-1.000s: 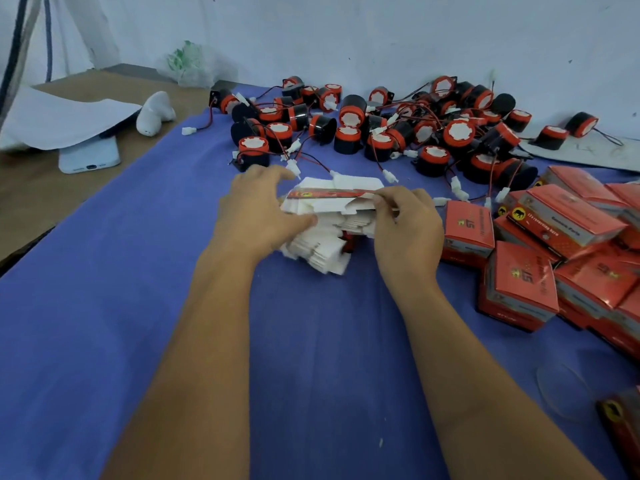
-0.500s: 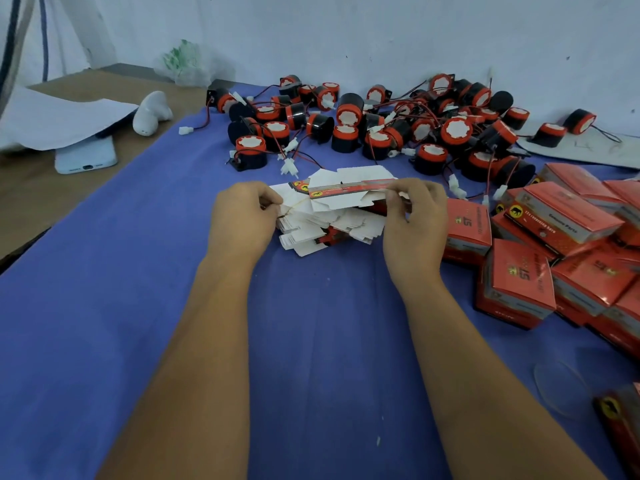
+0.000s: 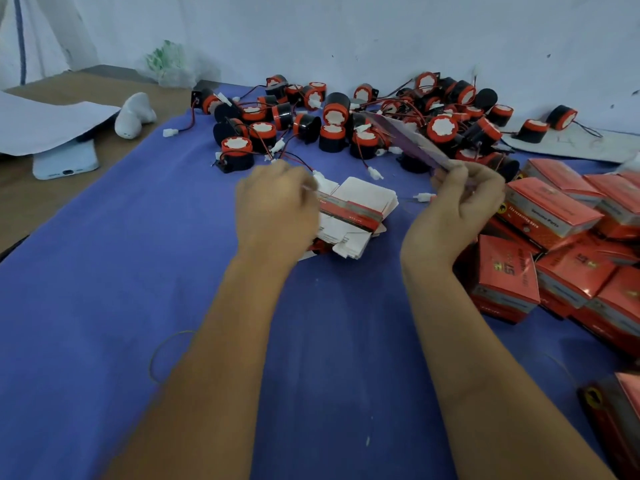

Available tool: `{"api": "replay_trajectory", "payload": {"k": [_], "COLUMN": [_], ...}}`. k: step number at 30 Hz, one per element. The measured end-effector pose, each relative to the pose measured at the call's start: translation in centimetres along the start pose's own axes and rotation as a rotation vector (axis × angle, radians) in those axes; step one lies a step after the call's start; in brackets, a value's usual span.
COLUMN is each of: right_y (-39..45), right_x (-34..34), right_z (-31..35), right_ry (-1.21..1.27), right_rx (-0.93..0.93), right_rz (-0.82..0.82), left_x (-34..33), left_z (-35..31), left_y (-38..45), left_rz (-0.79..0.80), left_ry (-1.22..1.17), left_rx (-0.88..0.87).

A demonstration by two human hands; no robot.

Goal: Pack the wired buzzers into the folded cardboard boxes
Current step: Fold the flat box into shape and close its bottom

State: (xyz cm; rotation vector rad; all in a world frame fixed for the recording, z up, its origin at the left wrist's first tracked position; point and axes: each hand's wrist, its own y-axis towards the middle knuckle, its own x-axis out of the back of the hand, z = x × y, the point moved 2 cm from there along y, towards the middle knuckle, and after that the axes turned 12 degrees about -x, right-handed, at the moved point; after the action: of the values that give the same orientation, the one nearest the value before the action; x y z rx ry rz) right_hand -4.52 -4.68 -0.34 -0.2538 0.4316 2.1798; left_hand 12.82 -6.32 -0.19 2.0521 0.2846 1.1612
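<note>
Fingers [image 3: 450, 174] of my right hand [image 3: 453, 209] are curled and pinch one flat box blank [image 3: 408, 142], which is lifted and points away over the pile of wired buzzers [image 3: 346, 119]. The blank is blurred, so I cannot tell how far it is unfolded. My left hand [image 3: 277, 206] rests on the stack of flat blanks [image 3: 356, 216]; its fingers are curled at the far edge of the stack, and I judge they hold the stack down, but the fingertips are hidden, so I cannot tell the exact grip.

I take the stack as my landmark. The buzzers lie behind it on the blue counter [image 3: 104, 271], many with wires and white plugs. The finished red boxes [image 3: 554, 237] are heaped to the right of the stack. A white phone [image 3: 65, 161] lies far to the left of it.

By my judgement, the step in hand is taking one blank to form a box. The next move calls for both hands: open the blank into a sleeve, close one end, and then reach behind the stack for a buzzer.
</note>
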Motion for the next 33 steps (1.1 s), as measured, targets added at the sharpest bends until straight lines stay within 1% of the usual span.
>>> {"api": "replay_trajectory", "payload": {"k": [1,2,4,5,6,9,12,14,15,16,17,18,19,20,21,22,24,25,26,27,28,29,30,31,33], "right_y": [-0.1,-0.3,-0.6,-0.8,-1.0,-1.6,-2.3,-2.6,-2.7,-2.8,-2.8,-2.9,-3.0,-3.0,-2.9,-2.7,-2.3,-2.2,-2.0,-1.9,-1.9,-1.8,-1.6,-1.4,-0.9], "right_x": [-0.1,-0.1,-0.2,-0.2,-0.2,-0.4,-0.7,-0.9,-1.0,-1.0,-1.1,-1.0,-1.0,-0.9,-0.8,-0.7,-0.5,-0.5,-0.6,-0.7,-0.8,-0.9,-0.9,-0.9,-0.8], "right_z": [-0.3,-0.5,-0.7,-0.8,-0.8,-1.1,-1.3,-1.4,-1.3,-1.3,-1.3,-1.3,-1.4,-1.5,-1.6,-1.6,-1.3,-1.1,-0.9,-1.0,-1.1,-1.3,-1.6,-1.8,-1.8], "right_ry": [-0.047,-0.087,-0.132,-0.150,-0.171,-0.233,-0.253,-0.244,-0.241,-0.238,-0.228,-0.215,-0.212,-0.231,-0.285,-0.379,-0.595,-0.645,-0.656,-0.650,-0.649,-0.643,-0.618,-0.583,-0.506], "right_rx": [0.011,0.030,0.085,0.121,0.158,0.252,0.295,0.301,0.300,0.299,0.292,0.270,0.228,0.188,0.167,0.191,0.356,0.433,0.466,0.449,0.384,0.277,0.163,0.077,-0.005], "right_rz": [0.015,0.036,0.080,0.104,0.131,0.240,0.340,0.388,0.403,0.416,0.436,0.465,0.500,0.528,0.535,0.512,0.395,0.343,0.333,0.371,0.430,0.482,0.499,0.474,0.364], "left_x": [-0.6,-1.6,-3.8,-4.6,-5.2,-5.1,-3.7,-2.5,-1.9,-1.6,-1.4,-1.2,-1.1,-1.2,-1.2,-1.3,-1.3,-1.4,-1.4,-1.4,-1.4,-1.5,-1.5,-1.5,-1.7], "left_z": [-1.6,-3.0,-4.5,-4.5,-4.1,-2.3,-0.2,1.1,1.5,1.6,1.6,1.2,0.7,0.3,0.1,0.0,0.1,0.2,0.2,0.2,0.3,0.3,0.3,0.3,0.1], "left_y": [0.0,-0.2,-1.1,-1.6,-1.9,-1.6,-1.1,-1.1,-1.1,-1.1,-1.1,-1.0,-0.9,-0.9,-0.9,-0.9,-0.9,-0.9,-0.8,-0.7,-0.7,-0.6,-0.6,-0.7,-0.9], "left_rz": [0.059,0.175,0.425,0.505,0.549,0.545,0.575,0.531,0.455,0.328,0.166,0.014,-0.099,-0.182,-0.232,-0.253,-0.276,-0.289,-0.301,-0.306,-0.298,-0.281,-0.255,-0.225,-0.146], "left_ry": [-0.052,-0.063,0.064,0.140,0.191,0.290,0.362,0.438,0.453,0.407,0.280,0.060,-0.207,-0.433,-0.571,-0.638,-0.689,-0.695,-0.690,-0.681,-0.675,-0.672,-0.659,-0.632,-0.552], "left_rx": [-0.107,-0.202,-0.321,-0.321,-0.291,-0.146,0.095,0.231,0.257,0.254,0.230,0.186,0.133,0.091,0.081,0.095,0.121,0.124,0.128,0.135,0.139,0.128,0.095,0.039,-0.107]}}
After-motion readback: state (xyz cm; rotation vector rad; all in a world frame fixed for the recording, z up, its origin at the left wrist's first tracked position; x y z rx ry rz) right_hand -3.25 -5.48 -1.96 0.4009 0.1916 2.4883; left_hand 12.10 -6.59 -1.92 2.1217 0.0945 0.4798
